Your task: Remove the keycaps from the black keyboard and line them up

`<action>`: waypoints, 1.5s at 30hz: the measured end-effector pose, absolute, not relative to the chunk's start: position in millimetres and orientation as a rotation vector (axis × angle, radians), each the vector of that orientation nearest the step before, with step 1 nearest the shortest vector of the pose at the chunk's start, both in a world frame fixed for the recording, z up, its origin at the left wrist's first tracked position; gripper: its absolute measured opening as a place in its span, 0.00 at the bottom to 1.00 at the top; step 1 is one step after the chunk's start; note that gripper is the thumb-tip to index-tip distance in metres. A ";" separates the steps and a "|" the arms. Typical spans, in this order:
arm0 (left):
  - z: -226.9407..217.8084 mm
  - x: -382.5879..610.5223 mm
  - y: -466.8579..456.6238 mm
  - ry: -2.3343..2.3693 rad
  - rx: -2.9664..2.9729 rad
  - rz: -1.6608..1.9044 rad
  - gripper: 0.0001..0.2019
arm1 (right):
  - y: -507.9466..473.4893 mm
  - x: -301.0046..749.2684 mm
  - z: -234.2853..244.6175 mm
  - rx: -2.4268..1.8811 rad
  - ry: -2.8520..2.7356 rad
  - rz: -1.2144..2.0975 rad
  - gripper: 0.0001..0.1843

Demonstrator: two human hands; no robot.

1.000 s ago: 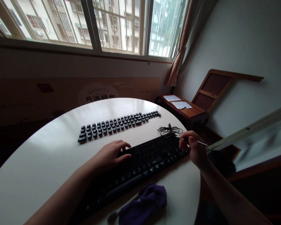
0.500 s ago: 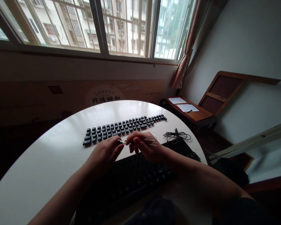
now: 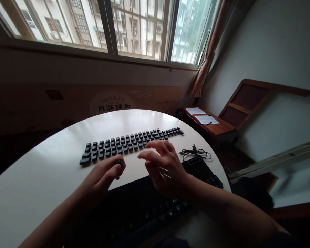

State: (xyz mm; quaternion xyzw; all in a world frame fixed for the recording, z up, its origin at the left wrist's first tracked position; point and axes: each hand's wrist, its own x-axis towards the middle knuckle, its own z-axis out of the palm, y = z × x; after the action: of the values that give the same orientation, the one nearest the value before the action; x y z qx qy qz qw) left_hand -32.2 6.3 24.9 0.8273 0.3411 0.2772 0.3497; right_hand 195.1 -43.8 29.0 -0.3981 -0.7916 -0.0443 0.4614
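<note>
My left hand pinches a small dark keycap between thumb and fingers, just in front of the rows of loose black keycaps on the round white table. My right hand hovers over the black keyboard, fingers spread, with a thin wire keycap puller tucked against its palm. The keyboard lies under both wrists, partly hidden by them.
A coiled black cable lies at the table's right edge beside the keyboard's corner. A low wooden side table with papers stands beyond. A window and curtain fill the back wall.
My right hand came from the keyboard's right end to the middle, met the left hand, and passed a keycap to it. The left hand now holds the keycap near the laid-out rows.
</note>
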 end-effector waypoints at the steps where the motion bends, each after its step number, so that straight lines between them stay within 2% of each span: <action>1: 25.7 -31.5 4.5 0.863 2.140 0.698 0.20 | -43.3 195.5 28.7 -0.967 -1.966 -0.131 0.13; 5: 28.3 -23.7 -6.7 0.853 2.131 0.608 0.20 | -44.4 193.3 25.4 -0.776 -2.091 -0.011 0.19; 9: 27.1 -17.7 -11.5 0.810 2.117 0.581 0.22 | -44.3 189.7 20.0 -0.695 -2.095 -0.003 0.13; 20: 16.0 -19.2 -1.6 0.788 2.247 0.521 0.23 | -32.6 189.1 4.3 -0.809 -2.175 -0.038 0.11; 23: 14.6 -19.8 0.1 0.922 2.366 0.458 0.25 | -21.3 208.2 21.3 -0.967 -2.194 -0.096 0.11; 26: 9.3 -20.6 3.8 1.003 2.489 0.343 0.26 | 8.7 248.1 42.8 -1.462 -2.156 -0.096 0.12; 29: 3.8 -20.1 6.8 1.004 2.485 0.234 0.25 | 45.8 292.1 48.5 -1.648 -2.136 -0.095 0.09; 38: 5.1 -19.2 6.1 1.049 2.443 0.146 0.24 | 73.0 336.0 -18.1 -1.849 -2.137 -0.043 0.13; 45: 3.1 -18.8 8.3 1.042 2.436 0.112 0.25 | 72.5 337.7 -23.9 -1.842 -2.162 0.031 0.13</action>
State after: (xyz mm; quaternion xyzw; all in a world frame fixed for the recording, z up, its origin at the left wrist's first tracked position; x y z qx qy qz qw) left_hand -18.8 8.3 3.1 0.8912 0.3813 0.0408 0.2422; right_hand 337.7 72.5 -23.9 -0.6411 -0.7526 0.0107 0.1500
